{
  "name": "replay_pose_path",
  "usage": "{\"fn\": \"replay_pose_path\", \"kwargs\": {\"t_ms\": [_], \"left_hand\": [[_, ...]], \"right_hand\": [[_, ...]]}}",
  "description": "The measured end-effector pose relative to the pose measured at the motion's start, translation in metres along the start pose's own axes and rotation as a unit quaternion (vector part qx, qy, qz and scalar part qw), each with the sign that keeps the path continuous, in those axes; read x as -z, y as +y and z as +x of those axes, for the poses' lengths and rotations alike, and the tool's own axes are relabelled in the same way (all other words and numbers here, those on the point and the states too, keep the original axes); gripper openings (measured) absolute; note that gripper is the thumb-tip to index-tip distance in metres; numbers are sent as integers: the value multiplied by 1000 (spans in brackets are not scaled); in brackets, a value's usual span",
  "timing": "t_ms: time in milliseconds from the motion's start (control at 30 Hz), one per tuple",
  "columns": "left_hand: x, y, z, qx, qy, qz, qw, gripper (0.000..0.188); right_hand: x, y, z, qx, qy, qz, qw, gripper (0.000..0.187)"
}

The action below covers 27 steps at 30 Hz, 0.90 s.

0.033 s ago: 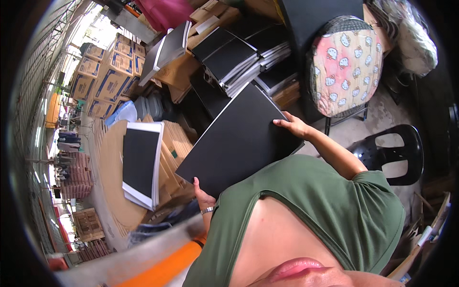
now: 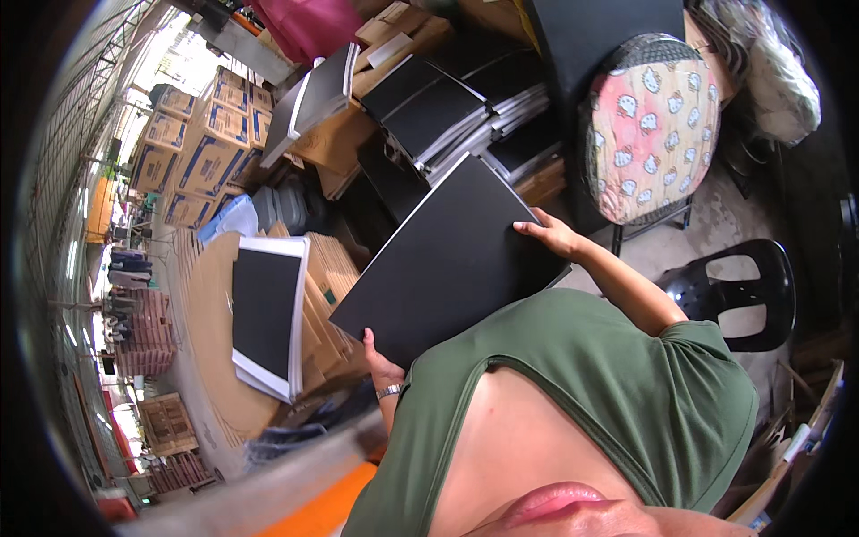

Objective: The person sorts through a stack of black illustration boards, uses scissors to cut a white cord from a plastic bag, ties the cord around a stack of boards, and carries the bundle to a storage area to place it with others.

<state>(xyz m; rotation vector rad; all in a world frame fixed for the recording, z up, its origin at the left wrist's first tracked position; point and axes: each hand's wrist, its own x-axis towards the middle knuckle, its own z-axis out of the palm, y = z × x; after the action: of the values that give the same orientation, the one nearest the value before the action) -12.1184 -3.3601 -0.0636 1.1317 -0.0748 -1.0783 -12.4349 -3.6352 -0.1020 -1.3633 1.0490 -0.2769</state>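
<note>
A large black rectangular board (image 2: pixel 447 259) with a pale edge is held against my front, tilted in the view. At its lower left edge my left hand (image 2: pixel 383 365) grips it, thumb on top and the other fingers hidden beneath. My right hand (image 2: pixel 548 234) clasps the right edge, its thumb lying on the black face. Whether this is one board or several pressed together I cannot tell. Just beyond its far corner are stacks of similar black sheets (image 2: pixel 425 103) with white edges.
To the left, black-and-white sheets (image 2: pixel 268 313) lie on stacked brown cardboard (image 2: pixel 327 295). Taped cartons (image 2: pixel 210 143) rise at the far left. A padded chair with a patterned cover (image 2: pixel 649 134) and a black plastic chair (image 2: pixel 743 291) stand at the right.
The whole view has shifted slightly, so the background sits a little lower. Both hands keep the same hold on the black board.
</note>
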Motion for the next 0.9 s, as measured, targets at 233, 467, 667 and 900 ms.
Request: {"fn": "replay_pose_path", "kwargs": {"t_ms": [233,467,667,900], "left_hand": [[-86,94,168,37,-53,27,998,62],[-127,108,261,98,-4,36,994,58],[-211,159,327,46,-29,84,995,61],[-418,242,472,93,-143,242,955,54]], "right_hand": [[23,-89,103,-13,49,56,997,96],[52,-71,203,-37,75,113,990,88],[89,-127,267,-10,99,176,979,73],[140,-159,351,-1,172,392,904,84]]}}
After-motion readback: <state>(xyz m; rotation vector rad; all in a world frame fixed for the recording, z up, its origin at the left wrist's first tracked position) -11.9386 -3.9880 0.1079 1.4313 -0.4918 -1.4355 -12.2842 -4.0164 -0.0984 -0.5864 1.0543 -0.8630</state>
